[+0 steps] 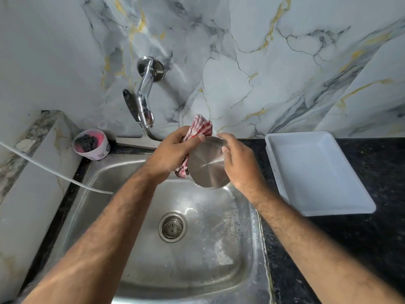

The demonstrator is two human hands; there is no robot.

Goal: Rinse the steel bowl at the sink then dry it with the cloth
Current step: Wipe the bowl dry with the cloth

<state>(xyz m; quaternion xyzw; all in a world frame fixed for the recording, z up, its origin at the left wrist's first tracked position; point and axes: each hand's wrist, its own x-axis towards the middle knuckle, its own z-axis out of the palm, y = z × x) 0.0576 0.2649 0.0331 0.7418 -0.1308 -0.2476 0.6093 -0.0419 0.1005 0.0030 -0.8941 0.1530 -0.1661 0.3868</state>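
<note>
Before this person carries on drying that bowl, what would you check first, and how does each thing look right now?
1. Tap off: ok, no water stream visible.
2. Round steel bowl held: ok, right hand has a grip on its rim.
3. Red-and-white checked cloth in contact: ok, left hand presses it against the bowl.
4. Bowl over the steel sink: ok.
5. Bowl's inside dry: cannot tell, faces away.
6. White plastic tray free for setting down: ok.

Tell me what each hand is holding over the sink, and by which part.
The right hand grips the round steel bowl by its rim, base facing the camera. The left hand holds the bunched red-and-white checked cloth against the bowl's far side.
</note>
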